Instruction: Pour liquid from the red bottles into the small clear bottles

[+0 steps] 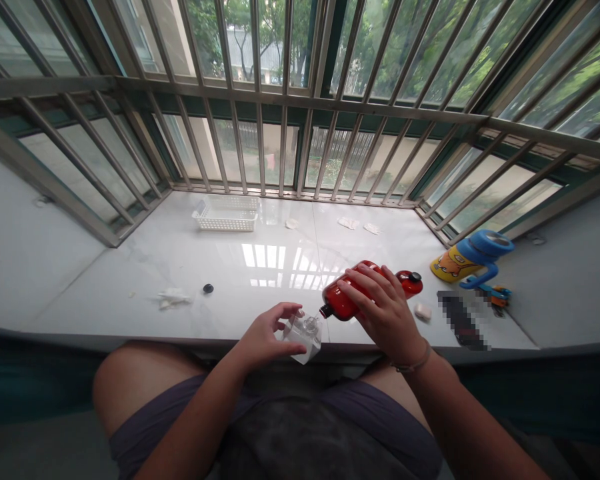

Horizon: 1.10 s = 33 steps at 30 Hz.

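Clear bottle (pixel 304 340) in left grip (pixel 264 335), red bottle (pixel 339 303) in right (pixel 386 315), edge (pixel 213 337) close, room ahead

Near the right front corner of the glossy white sill (pixel 145 267), a long dark object (pixel 463 321) is pixelated beyond recognition. The right grip (pixel 383 307) hides part of the tilted red plastic bottle (pixel 341 300).

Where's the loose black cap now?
In the head view, the black cap lies left of the left hand, on the counter, right of a crumpled white scrap.
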Motion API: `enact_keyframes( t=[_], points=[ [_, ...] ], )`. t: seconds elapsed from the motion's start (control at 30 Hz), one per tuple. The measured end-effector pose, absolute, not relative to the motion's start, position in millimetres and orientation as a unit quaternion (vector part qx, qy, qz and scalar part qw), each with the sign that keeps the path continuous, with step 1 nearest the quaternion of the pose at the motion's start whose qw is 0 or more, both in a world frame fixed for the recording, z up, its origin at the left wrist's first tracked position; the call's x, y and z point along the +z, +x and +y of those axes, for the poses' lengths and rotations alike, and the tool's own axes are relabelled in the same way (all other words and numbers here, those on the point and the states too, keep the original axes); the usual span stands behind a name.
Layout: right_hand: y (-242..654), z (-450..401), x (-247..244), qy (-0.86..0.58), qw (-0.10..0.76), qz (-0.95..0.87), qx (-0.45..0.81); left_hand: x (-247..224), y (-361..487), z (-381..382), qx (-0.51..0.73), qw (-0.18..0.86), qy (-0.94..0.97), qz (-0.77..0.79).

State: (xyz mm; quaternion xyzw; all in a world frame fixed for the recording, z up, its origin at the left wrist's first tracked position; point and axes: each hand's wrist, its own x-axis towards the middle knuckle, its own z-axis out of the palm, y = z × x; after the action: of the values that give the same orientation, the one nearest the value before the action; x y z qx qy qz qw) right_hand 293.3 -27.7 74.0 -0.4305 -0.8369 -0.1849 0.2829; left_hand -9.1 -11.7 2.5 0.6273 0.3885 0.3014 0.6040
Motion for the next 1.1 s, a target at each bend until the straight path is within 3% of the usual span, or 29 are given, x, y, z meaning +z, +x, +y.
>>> enact_keyframes(
  t=[1.1],
  points=[
    [295,-25,72,-0.434,0.273,-0.836,-0.198,-9,-10,-9,0.291,0.603,0.624,0.403]
  ],
)
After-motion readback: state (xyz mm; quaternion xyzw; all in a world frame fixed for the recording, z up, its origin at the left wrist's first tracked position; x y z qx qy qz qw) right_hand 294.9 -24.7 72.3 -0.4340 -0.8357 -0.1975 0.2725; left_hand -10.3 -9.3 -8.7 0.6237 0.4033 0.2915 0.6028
